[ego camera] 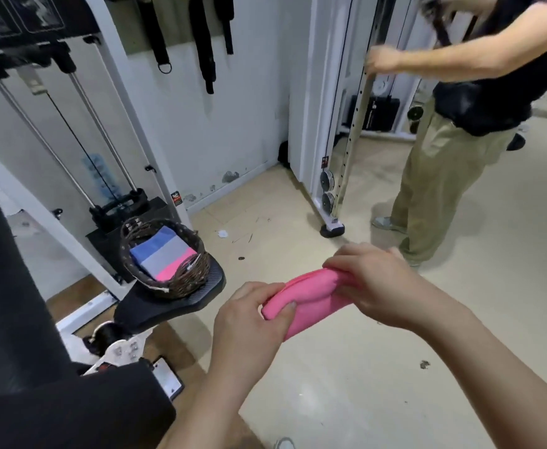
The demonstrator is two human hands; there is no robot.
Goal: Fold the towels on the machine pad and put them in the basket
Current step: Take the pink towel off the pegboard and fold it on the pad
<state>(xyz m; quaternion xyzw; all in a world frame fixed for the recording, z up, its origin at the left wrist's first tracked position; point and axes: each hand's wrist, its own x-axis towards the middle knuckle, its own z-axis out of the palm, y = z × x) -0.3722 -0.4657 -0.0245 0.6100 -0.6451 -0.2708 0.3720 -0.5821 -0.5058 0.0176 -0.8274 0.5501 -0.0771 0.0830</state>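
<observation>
Head view: the left hand and right hand hold a pink towel in the air over the floor, at the frame's centre. The left thumb and fingers pinch its near-left end, while the right fingers curl over and grip the far-right end. The towel looks already folded into a thick, narrow bundle with layered edges along its top. At about ten o'clock from the hands, a wicker basket stands on the black machine pad, holding a flat stack of folded towels in blue, grey and pink. To finish well, I judge the edges should be squared and the layers kept pinched so none slips. The bundle should then travel level towards ten o'clock and go flat on the stack. A second person stands at one o'clock, well apart.
</observation>
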